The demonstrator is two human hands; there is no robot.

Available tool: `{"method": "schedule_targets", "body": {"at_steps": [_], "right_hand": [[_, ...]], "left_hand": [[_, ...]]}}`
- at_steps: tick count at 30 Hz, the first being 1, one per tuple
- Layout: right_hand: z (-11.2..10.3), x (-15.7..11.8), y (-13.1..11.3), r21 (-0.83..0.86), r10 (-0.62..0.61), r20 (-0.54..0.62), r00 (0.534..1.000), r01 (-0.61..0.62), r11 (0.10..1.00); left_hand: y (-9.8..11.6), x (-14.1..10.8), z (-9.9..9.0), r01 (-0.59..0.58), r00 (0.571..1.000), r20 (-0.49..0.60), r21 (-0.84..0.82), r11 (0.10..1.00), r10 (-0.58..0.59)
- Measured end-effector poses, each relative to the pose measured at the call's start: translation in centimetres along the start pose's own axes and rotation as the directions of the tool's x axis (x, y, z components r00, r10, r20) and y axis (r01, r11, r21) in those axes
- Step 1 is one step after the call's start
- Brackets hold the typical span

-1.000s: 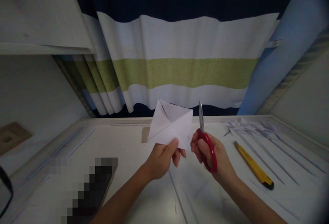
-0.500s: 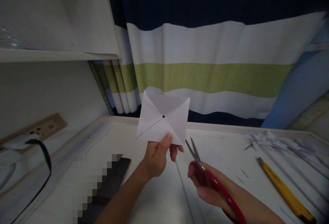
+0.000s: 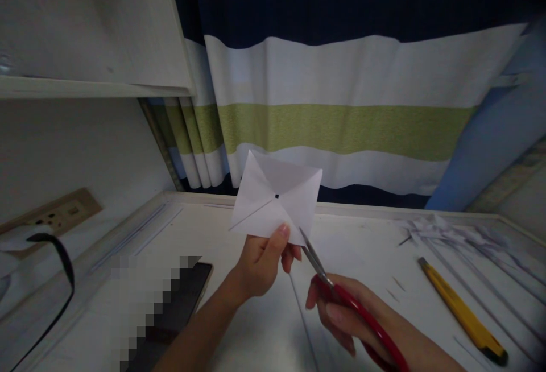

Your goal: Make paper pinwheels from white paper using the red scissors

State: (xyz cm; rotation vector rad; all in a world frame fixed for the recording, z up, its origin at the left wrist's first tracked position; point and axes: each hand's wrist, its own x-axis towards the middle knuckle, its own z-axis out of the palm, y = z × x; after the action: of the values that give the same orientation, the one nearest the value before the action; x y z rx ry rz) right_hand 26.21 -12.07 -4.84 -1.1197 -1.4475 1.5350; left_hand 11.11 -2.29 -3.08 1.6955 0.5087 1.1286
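My left hand (image 3: 264, 261) pinches the lower edge of a square white paper (image 3: 260, 210), thumb in front and fingers behind. The sheet has diagonal creases, a small dark hole in its middle and a line, perhaps a slit, from the hole to the lower left corner. Red-handled scissors (image 3: 356, 304) sit in my right hand (image 3: 347, 304), fingers wrapped round the handles. Their blades are nearly closed and lie at the paper's lower right corner, one tip in front of the sheet. Part of the other blade is hidden there.
A yellow utility knife (image 3: 463, 309) lies on the white desk (image 3: 358, 235) at the right, beside crumpled paper scraps (image 3: 447, 235). At the left are a dark phone (image 3: 187, 298) and a black cable (image 3: 68, 269) by a wall socket. A striped curtain (image 3: 341, 127) hangs behind the desk.
The scissors have moved up and left onto the paper's lower right corner, and their blades have drawn closer together. My left hand still grips the sheet, now turned slightly clockwise.
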Motion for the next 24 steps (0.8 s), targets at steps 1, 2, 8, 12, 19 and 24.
{"method": "schedule_targets", "body": {"at_steps": [1, 2, 8, 12, 19, 24], "right_hand": [[0.04, 0.0, 0.03, 0.006, -0.001, -0.006, 1.0, 0.001, 1.0], [0.07, 0.01, 0.07, 0.011, -0.005, -0.012, 1.0, 0.005, 1.0], [0.18, 0.09, 0.21, 0.039, -0.017, -0.04, 0.999, 0.019, 0.999], [0.24, -0.03, 0.12, 0.048, -0.045, -0.022, 0.999, 0.046, 0.998], [0.14, -0.01, 0.2, 0.069, -0.071, -0.009, 0.997, 0.072, 0.995], [0.23, -0.05, -0.05, 0.07, -0.051, -0.022, 0.998, 0.052, 0.996]], "left_hand": [[0.0, -0.04, -0.02, 0.01, 1.0, 0.005, 0.013, 1.0, -0.01], [-0.01, -0.08, -0.04, 0.019, 1.0, 0.015, 0.025, 1.0, -0.019], [-0.11, -0.13, -0.01, 0.038, 0.998, 0.045, 0.064, 0.997, -0.041], [-0.11, -0.07, 0.03, 0.037, 0.998, 0.048, 0.063, 0.997, -0.04], [0.01, -0.1, 0.25, 0.053, 0.998, 0.024, -0.002, 0.999, -0.053], [0.02, -0.09, 0.23, 0.038, 0.999, 0.035, -0.003, 0.999, -0.038]]}}
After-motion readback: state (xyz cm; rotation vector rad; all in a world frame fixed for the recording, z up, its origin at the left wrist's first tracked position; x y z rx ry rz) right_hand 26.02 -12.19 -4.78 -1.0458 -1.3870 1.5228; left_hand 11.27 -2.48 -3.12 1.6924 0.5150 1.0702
